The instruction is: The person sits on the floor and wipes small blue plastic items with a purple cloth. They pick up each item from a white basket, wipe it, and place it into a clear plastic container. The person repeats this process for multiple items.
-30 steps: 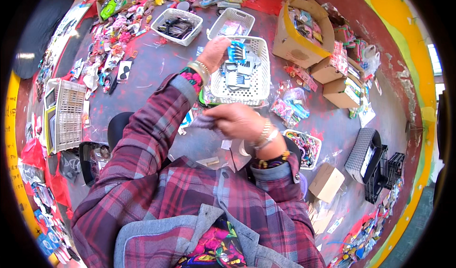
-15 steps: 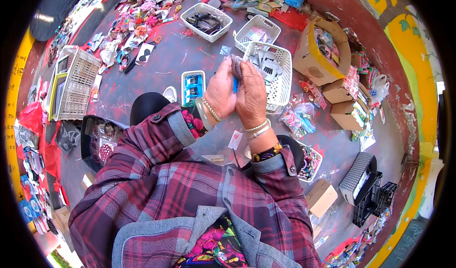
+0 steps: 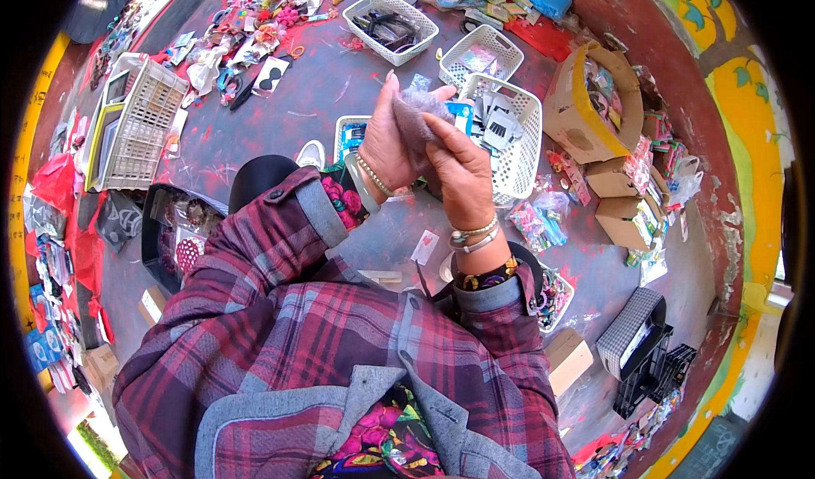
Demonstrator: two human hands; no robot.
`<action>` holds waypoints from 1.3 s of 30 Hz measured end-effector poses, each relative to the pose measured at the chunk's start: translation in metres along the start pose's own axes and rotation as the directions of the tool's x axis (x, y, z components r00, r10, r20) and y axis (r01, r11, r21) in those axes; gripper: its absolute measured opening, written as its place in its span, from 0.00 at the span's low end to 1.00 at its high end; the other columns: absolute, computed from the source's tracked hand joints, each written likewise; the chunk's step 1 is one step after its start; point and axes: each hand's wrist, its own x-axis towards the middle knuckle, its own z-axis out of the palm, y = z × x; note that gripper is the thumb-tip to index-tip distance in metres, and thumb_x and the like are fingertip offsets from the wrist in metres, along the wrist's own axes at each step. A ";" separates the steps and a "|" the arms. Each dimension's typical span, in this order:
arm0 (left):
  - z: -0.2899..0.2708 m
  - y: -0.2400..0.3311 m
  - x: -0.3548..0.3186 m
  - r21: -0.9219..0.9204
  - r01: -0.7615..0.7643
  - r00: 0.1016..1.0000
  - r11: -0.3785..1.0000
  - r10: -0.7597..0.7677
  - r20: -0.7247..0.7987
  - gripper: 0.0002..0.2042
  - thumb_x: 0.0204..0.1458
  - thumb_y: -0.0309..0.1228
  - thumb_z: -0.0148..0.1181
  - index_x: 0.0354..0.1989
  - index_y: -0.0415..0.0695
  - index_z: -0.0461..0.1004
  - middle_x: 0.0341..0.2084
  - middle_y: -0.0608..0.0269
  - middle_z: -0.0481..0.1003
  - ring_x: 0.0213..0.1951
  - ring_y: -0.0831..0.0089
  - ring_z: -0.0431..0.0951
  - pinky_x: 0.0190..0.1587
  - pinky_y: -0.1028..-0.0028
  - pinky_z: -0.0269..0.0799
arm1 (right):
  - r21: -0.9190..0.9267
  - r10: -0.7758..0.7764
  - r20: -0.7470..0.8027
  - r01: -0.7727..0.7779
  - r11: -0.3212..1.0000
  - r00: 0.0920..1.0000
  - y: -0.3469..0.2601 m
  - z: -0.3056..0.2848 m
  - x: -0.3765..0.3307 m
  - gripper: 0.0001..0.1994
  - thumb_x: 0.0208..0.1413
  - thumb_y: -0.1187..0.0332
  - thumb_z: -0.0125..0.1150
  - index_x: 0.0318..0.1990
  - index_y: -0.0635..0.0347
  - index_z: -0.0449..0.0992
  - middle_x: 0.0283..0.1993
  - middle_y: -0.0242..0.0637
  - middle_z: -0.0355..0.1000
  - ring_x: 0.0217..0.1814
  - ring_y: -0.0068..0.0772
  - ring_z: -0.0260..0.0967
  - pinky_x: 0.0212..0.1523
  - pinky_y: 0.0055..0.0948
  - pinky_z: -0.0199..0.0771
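Note:
A soft, fuzzy mauve-grey cloth piece (image 3: 413, 115) is held up between both hands over the table. My left hand (image 3: 384, 146) supports it from the left, fingers closed around its back. With thumb and fingers, my right hand (image 3: 463, 166) pinches its right edge. A blue-and-white card packet (image 3: 461, 115) shows just behind the cloth, beside the left fingertips; whether it is gripped I cannot tell. Partly behind the left hand stands a white basket (image 3: 340, 139) holding blue packets. Just right of my hands is a larger white basket (image 3: 531, 139) of grey-white cards.
A white basket of dark items (image 3: 350, 12) and another white basket (image 3: 515, 54) stand farther off. At right are a big cardboard box (image 3: 556, 109) and smaller boxes. Hair accessories (image 3: 272, 33) pile up at far left, near a tipped pale crate (image 3: 144, 131). A white tag (image 3: 425, 246) lies nearer me.
My hands have parted from being pressed together. The cloth piece is now spread wider, and my right fingers pinch its edge. The blue packet has come out to the right. The view has shifted slightly.

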 end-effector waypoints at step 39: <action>0.005 0.019 0.001 0.343 -0.131 0.991 0.930 0.124 0.044 0.19 0.60 0.35 0.43 0.55 0.36 0.61 0.47 0.58 0.70 0.46 0.70 0.73 0.52 0.70 0.67 | 0.653 0.237 -0.159 -0.078 0.753 0.958 0.009 -0.041 0.023 0.16 0.57 0.71 0.50 0.52 0.67 0.66 0.48 0.41 0.69 0.48 0.36 0.69 0.50 0.30 0.69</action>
